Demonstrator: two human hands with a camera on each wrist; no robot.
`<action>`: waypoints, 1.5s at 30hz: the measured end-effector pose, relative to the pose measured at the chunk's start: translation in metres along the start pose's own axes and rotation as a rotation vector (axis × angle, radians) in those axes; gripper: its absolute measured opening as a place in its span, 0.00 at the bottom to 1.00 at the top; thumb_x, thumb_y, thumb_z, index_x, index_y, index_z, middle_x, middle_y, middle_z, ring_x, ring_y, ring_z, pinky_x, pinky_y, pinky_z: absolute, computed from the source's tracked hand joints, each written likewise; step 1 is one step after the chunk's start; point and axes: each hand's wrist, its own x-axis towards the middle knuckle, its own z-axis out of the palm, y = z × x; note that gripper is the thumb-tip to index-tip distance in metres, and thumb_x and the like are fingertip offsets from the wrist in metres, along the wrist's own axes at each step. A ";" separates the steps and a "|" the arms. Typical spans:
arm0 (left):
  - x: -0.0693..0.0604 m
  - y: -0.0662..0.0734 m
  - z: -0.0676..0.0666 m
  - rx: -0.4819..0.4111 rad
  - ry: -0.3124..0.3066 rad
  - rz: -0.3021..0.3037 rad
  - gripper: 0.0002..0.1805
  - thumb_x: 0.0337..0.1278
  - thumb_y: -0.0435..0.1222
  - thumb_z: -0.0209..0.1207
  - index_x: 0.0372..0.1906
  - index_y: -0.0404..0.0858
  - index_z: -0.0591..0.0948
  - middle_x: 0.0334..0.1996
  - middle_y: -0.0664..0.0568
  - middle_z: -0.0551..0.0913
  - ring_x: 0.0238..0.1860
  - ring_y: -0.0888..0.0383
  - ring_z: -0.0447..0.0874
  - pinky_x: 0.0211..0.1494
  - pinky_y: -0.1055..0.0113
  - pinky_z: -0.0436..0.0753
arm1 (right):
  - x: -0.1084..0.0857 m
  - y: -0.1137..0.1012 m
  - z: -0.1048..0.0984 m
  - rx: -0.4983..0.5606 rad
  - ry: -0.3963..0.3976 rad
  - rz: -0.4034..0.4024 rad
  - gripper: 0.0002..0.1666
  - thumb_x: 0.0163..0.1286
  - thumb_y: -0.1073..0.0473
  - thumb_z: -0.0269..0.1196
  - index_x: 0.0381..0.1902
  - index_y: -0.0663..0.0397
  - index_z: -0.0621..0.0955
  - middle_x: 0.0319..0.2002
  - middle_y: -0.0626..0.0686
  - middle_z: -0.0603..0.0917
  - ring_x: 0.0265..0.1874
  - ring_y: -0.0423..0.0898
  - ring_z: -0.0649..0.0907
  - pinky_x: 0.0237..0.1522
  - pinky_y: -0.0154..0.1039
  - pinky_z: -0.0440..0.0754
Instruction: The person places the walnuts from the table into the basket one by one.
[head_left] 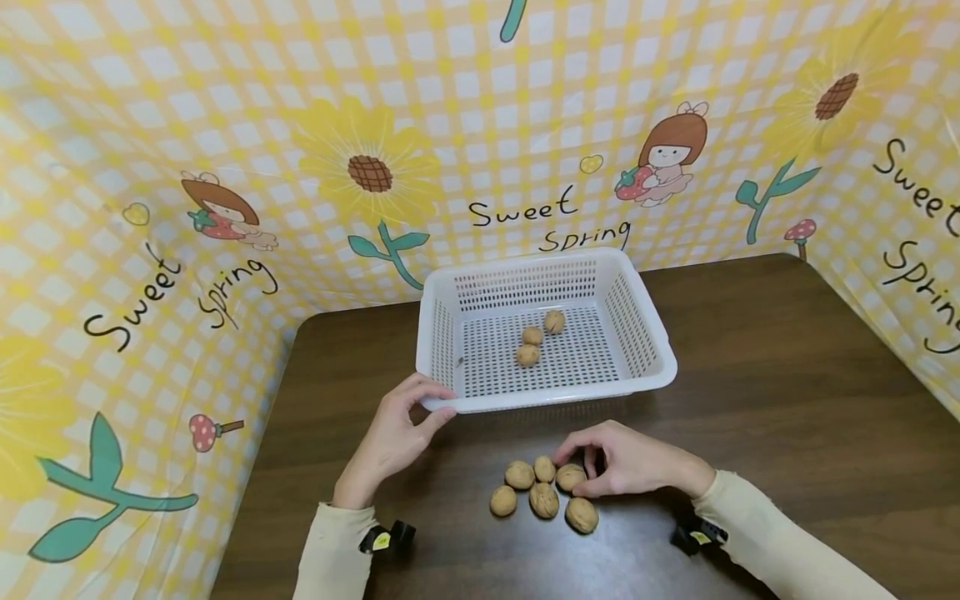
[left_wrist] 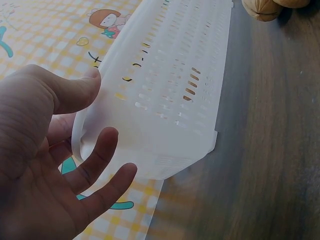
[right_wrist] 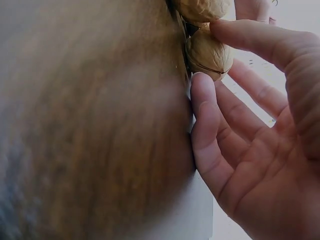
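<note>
A white perforated plastic basket [head_left: 555, 398] stands on the table with three walnuts [head_left: 528, 355] inside. My left hand [head_left: 397, 433] holds its near left corner, thumb over the rim and fingers beneath; in the left wrist view, the thumb presses the rim and two fingers stay free. Several walnuts [head_left: 543, 500] lie in a loose cluster in front of the basket. At the right of that cluster my right hand [head_left: 630, 462] pinches one walnut [right_wrist: 209, 52] between thumb and fingers, still down among the others. The right wrist view shows another walnut [right_wrist: 202, 9] close beside the thumb tip.
The dark wooden table [head_left: 810, 400] stretches to both sides of the basket. Behind it and along the sides hangs a yellow checked cloth [head_left: 510, 108] with flowers, against which the basket's back edge stands close. Each wrist wears a black strap [head_left: 388, 537].
</note>
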 end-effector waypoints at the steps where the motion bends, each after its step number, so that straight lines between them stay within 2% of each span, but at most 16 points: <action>1: 0.000 0.000 0.000 0.001 0.000 -0.002 0.07 0.68 0.36 0.71 0.47 0.47 0.89 0.50 0.59 0.85 0.53 0.59 0.83 0.58 0.54 0.82 | 0.000 0.000 0.000 -0.002 0.001 0.000 0.20 0.67 0.56 0.77 0.55 0.46 0.87 0.43 0.44 0.91 0.29 0.30 0.83 0.25 0.31 0.82; 4: 0.001 0.001 -0.001 0.003 0.003 -0.004 0.07 0.68 0.36 0.71 0.47 0.47 0.89 0.50 0.59 0.85 0.54 0.59 0.83 0.59 0.59 0.81 | 0.000 -0.001 -0.002 0.003 0.003 -0.002 0.19 0.67 0.56 0.77 0.55 0.45 0.87 0.41 0.44 0.91 0.29 0.31 0.83 0.24 0.31 0.81; 8: 0.001 0.001 -0.001 0.005 0.007 -0.005 0.07 0.68 0.36 0.71 0.47 0.47 0.89 0.50 0.59 0.86 0.55 0.59 0.83 0.59 0.60 0.81 | 0.000 -0.005 -0.006 0.019 0.005 -0.009 0.18 0.67 0.57 0.76 0.54 0.45 0.87 0.37 0.45 0.90 0.29 0.32 0.83 0.22 0.31 0.81; 14: 0.000 0.000 -0.002 0.005 0.014 -0.003 0.07 0.68 0.35 0.71 0.47 0.47 0.89 0.49 0.59 0.86 0.53 0.59 0.83 0.57 0.62 0.81 | 0.002 -0.019 -0.016 0.028 0.013 -0.028 0.15 0.67 0.59 0.76 0.50 0.46 0.87 0.31 0.44 0.87 0.27 0.31 0.82 0.25 0.33 0.84; 18: 0.000 0.000 -0.002 0.007 0.022 0.007 0.07 0.67 0.35 0.71 0.47 0.47 0.89 0.49 0.58 0.86 0.52 0.59 0.83 0.56 0.63 0.80 | 0.004 -0.031 -0.026 0.010 0.022 -0.080 0.14 0.68 0.60 0.75 0.50 0.46 0.86 0.37 0.45 0.88 0.30 0.32 0.83 0.30 0.35 0.87; 21: 0.000 -0.001 -0.001 0.008 0.026 0.022 0.07 0.66 0.35 0.72 0.47 0.47 0.90 0.49 0.57 0.86 0.52 0.58 0.83 0.55 0.58 0.82 | 0.005 -0.040 -0.035 -0.009 0.040 -0.118 0.13 0.69 0.59 0.75 0.50 0.46 0.86 0.41 0.45 0.89 0.33 0.33 0.84 0.33 0.37 0.88; 25: 0.000 -0.001 -0.001 0.004 0.022 0.024 0.08 0.66 0.35 0.72 0.47 0.47 0.90 0.50 0.57 0.86 0.51 0.58 0.83 0.55 0.53 0.83 | 0.005 -0.051 -0.047 -0.011 0.054 -0.136 0.12 0.70 0.59 0.74 0.50 0.46 0.86 0.43 0.46 0.89 0.34 0.34 0.85 0.35 0.37 0.88; 34: 0.001 0.001 -0.001 0.002 0.007 0.009 0.07 0.68 0.35 0.70 0.48 0.47 0.89 0.50 0.57 0.86 0.54 0.57 0.83 0.59 0.51 0.82 | 0.009 -0.076 -0.082 -0.013 0.063 -0.076 0.15 0.69 0.59 0.75 0.52 0.45 0.86 0.45 0.45 0.90 0.38 0.38 0.87 0.42 0.39 0.89; 41: 0.000 0.001 0.000 0.001 0.014 0.013 0.07 0.68 0.35 0.71 0.47 0.47 0.89 0.50 0.57 0.86 0.52 0.58 0.83 0.56 0.54 0.82 | 0.026 -0.090 -0.118 -0.008 0.109 -0.035 0.17 0.67 0.62 0.75 0.53 0.47 0.87 0.47 0.45 0.90 0.42 0.42 0.88 0.46 0.38 0.87; 45: 0.000 0.001 0.000 -0.006 0.009 -0.001 0.07 0.68 0.35 0.70 0.47 0.47 0.89 0.49 0.58 0.86 0.52 0.58 0.83 0.57 0.50 0.83 | 0.038 -0.092 -0.135 -0.035 0.124 -0.010 0.18 0.67 0.62 0.75 0.55 0.49 0.88 0.47 0.48 0.90 0.43 0.43 0.88 0.45 0.38 0.88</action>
